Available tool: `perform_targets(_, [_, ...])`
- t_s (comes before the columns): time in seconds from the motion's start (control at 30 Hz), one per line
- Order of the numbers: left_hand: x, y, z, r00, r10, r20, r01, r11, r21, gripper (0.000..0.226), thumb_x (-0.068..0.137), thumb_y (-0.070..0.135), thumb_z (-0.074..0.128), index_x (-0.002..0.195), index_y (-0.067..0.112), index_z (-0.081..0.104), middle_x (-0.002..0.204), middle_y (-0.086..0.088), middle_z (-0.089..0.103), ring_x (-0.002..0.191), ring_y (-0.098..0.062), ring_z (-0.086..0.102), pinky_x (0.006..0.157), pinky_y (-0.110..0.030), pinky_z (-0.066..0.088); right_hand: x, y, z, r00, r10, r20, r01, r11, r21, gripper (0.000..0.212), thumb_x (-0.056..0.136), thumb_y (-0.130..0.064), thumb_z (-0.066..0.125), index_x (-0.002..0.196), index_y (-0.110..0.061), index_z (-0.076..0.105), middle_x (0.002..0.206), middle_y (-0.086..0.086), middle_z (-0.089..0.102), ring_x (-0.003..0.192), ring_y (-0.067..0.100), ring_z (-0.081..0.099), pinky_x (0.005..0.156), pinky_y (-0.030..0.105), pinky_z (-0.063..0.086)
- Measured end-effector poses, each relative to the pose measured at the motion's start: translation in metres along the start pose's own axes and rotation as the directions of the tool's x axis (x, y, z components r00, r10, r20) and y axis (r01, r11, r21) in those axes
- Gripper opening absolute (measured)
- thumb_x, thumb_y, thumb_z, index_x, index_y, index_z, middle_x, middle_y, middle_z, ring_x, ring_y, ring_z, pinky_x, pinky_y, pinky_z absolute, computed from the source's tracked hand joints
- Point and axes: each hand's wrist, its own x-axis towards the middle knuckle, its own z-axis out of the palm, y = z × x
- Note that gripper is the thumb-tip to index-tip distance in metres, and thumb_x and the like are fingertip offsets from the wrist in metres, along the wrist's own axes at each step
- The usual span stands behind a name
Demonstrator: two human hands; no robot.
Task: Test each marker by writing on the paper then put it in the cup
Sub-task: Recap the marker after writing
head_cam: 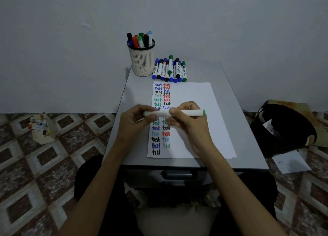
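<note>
I hold a white marker with green ends [188, 112] level above the paper [198, 115]. My left hand [136, 118] pinches its left, cap end, and my right hand [186, 122] grips the barrel. The white sheet carries two columns of the word "test" in blue, red, black and green. A slatted beige cup [142, 61] at the table's far left holds several capped markers. Beside it, to the right, lies a row of several loose markers [169, 69] with blue, black and green caps.
The small grey table [248, 143] has a drawer handle [179, 174] at its front edge. On the tiled floor, a box of markers [42, 128] stands to the left. A black bin [284, 129] and a loose sheet [291, 162] are to the right.
</note>
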Motion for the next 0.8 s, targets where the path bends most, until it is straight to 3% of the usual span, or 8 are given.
perform_targets(0.1, [0.001, -0.001, 0.0, 0.997, 0.023, -0.08, -0.03, 0.996, -0.083, 0.02, 0.077, 0.009, 0.065, 0.097, 0.005, 0.061, 0.098, -0.003, 0.068, 0.097, -0.023, 0.066, 0.076, -0.03, 0.056, 0.015, -0.016, -0.004, 0.991, 0.072, 0.111, -0.068, 0.997, -0.044, 0.005, 0.085, -0.004, 0.066, 0.088, -0.001, 0.064, 0.087, 0.02, 0.071, 0.077, 0.03, 0.071, 0.069, 0.033, 0.061])
perform_targets(0.2, [0.003, -0.003, -0.001, 0.992, 0.02, -0.126, -0.034, 0.994, -0.108, 0.019, 0.08, 0.005, 0.063, 0.099, 0.005, 0.059, 0.102, -0.003, 0.065, 0.101, -0.024, 0.065, 0.074, -0.029, 0.056, 0.03, -0.034, -0.013, 0.97, 0.142, 0.197, -0.073, 0.944, -0.322, 0.009, 0.081, -0.001, 0.07, 0.091, 0.001, 0.069, 0.09, 0.019, 0.073, 0.078, 0.032, 0.072, 0.07, 0.031, 0.061])
perform_targets(0.27, [0.005, -0.005, -0.002, 0.986, 0.025, -0.165, -0.038, 0.997, -0.073, 0.019, 0.081, 0.003, 0.062, 0.099, 0.008, 0.059, 0.103, -0.002, 0.064, 0.1, -0.021, 0.065, 0.077, -0.031, 0.056, 0.041, -0.042, -0.016, 0.946, 0.194, 0.258, -0.009, 0.815, -0.579, 0.018, 0.077, -0.001, 0.075, 0.094, -0.003, 0.071, 0.091, 0.015, 0.074, 0.078, 0.029, 0.073, 0.069, 0.031, 0.061])
perform_targets(0.37, [0.006, -0.009, -0.002, 0.975, 0.057, -0.216, -0.055, 0.998, 0.016, 0.023, 0.082, 0.001, 0.064, 0.103, 0.01, 0.059, 0.107, -0.002, 0.064, 0.101, -0.016, 0.063, 0.083, -0.03, 0.054, 0.057, -0.044, -0.01, 0.935, 0.166, 0.314, 0.191, 0.509, -0.839, 0.019, 0.073, -0.013, 0.082, 0.089, -0.014, 0.073, 0.085, 0.004, 0.075, 0.074, 0.017, 0.069, 0.071, 0.032, 0.057])
perform_targets(0.47, [0.008, -0.012, -0.001, 0.969, 0.09, -0.231, -0.071, 0.993, 0.09, 0.034, 0.083, 0.001, 0.063, 0.113, 0.012, 0.055, 0.114, -0.001, 0.06, 0.105, -0.013, 0.06, 0.085, -0.024, 0.051, 0.074, -0.039, 0.008, 0.911, 0.171, 0.375, 0.33, 0.24, -0.913, 0.019, 0.071, -0.023, 0.084, 0.079, -0.022, 0.068, 0.079, -0.006, 0.07, 0.07, 0.007, 0.061, 0.071, 0.03, 0.052])
perform_targets(0.6, [0.012, -0.023, 0.002, 0.958, 0.069, -0.279, 0.004, 0.968, 0.251, 0.057, 0.087, 0.016, 0.06, 0.139, 0.018, 0.035, 0.138, 0.003, 0.042, 0.125, -0.013, 0.045, 0.1, -0.03, 0.042, 0.113, -0.044, 0.025, 0.86, 0.235, 0.453, 0.458, 0.037, -0.888, 0.025, 0.08, -0.016, 0.074, 0.104, -0.018, 0.07, 0.085, -0.005, 0.066, 0.066, 0.002, 0.053, 0.067, 0.02, 0.047])
perform_targets(0.67, [0.011, -0.027, 0.008, 0.973, 0.067, -0.22, 0.032, 0.908, 0.417, 0.062, 0.09, 0.033, 0.049, 0.145, 0.022, 0.024, 0.148, 0.006, 0.03, 0.136, -0.009, 0.028, 0.111, -0.031, 0.026, 0.139, -0.062, 0.027, 0.878, 0.159, 0.451, 0.451, 0.041, -0.892, 0.026, 0.084, -0.012, 0.07, 0.11, -0.015, 0.069, 0.085, -0.004, 0.063, 0.066, 0.002, 0.052, 0.065, 0.017, 0.044])
perform_targets(0.8, [0.011, -0.035, 0.02, 1.0, 0.008, 0.016, -0.018, 0.52, 0.854, 0.063, 0.092, 0.049, 0.008, 0.148, 0.02, 0.0, 0.156, 0.003, -0.001, 0.141, -0.006, -0.011, 0.116, -0.033, -0.008, 0.199, -0.082, 0.026, 0.944, -0.246, 0.22, 0.304, 0.389, -0.87, 0.024, 0.085, -0.008, 0.068, 0.109, -0.009, 0.066, 0.094, 0.002, 0.063, 0.081, 0.02, 0.065, 0.075, 0.034, 0.057])
